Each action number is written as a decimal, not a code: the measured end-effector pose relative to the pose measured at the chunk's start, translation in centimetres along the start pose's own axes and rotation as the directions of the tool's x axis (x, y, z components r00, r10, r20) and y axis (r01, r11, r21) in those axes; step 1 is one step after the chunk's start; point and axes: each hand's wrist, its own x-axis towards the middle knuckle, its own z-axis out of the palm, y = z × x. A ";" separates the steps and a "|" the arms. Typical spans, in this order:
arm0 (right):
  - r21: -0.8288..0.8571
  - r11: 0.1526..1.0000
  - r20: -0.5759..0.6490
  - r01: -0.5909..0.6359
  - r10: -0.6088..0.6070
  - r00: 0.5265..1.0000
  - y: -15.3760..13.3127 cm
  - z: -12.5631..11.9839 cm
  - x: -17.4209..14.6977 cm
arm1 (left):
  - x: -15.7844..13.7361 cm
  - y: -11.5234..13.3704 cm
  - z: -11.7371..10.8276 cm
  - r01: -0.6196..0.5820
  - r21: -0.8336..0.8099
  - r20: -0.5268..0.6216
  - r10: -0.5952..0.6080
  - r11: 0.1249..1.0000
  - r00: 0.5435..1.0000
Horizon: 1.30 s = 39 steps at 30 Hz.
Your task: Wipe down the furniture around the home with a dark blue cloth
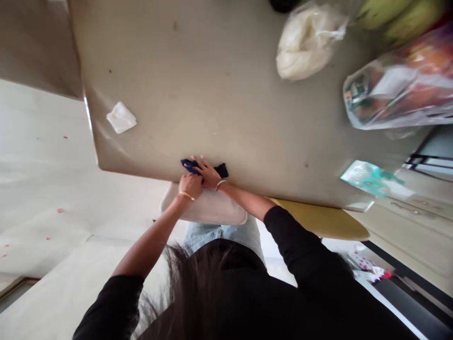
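Observation:
A small dark blue cloth, possibly a sock, lies near the front edge of the table. My right hand rests flat across its middle, fingers stretched out and hiding part of it. Close against it, my left hand is curled at the cloth's near left side. Its fingers are closed and seem to grip the fabric, though the fingertips are hidden. A gold bangle circles the left wrist, and a thin bracelet is on the right one.
A crumpled white tissue lies on the left. At the right are a knotted bag with pale contents, a clear plastic bag of produce and a teal-and-clear packet. Under the front edge stand a pale seat and a yellow one.

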 end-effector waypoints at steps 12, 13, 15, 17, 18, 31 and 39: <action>-0.033 0.976 -0.102 0.213 -0.215 0.971 -22.6 7.8 27.3 | -17.6 -26.7 -2.2 0.247 -0.715 -0.553 -0.746 0.654 0.372; -0.015 0.985 -0.132 0.174 -0.175 0.976 -23.8 7.0 26.9 | -18.9 -26.0 -2.5 0.157 -0.740 -0.589 -0.743 0.654 0.319; 0.060 0.996 -0.158 0.070 -0.060 0.986 -24.9 4.7 24.9 | -20.7 -23.2 -3.1 0.012 -0.736 -0.643 -0.704 0.677 0.302; 0.151 0.988 -0.211 -0.032 0.064 0.976 -24.5 1.9 22.0 | -21.1 -19.3 -3.5 -0.098 -0.714 -0.671 -0.637 0.694 0.379; 0.188 0.979 -0.266 -0.075 0.125 0.956 -23.9 0.5 20.3 | -20.8 -17.2 -3.6 -0.156 -0.710 -0.673 -0.597 0.686 0.436; -0.021 0.625 -0.821 -0.781 0.435 0.370 -13.0 -15.9 -3.1 | -14.2 4.3 -5.7 -0.677 -0.483 -0.688 0.237 0.556 0.686; 0.111 0.502 -0.803 -0.858 0.554 0.220 -7.3 -19.1 -12.2 | -9.1 13.7 -5.4 -0.697 -0.511 -0.591 0.384 0.504 0.710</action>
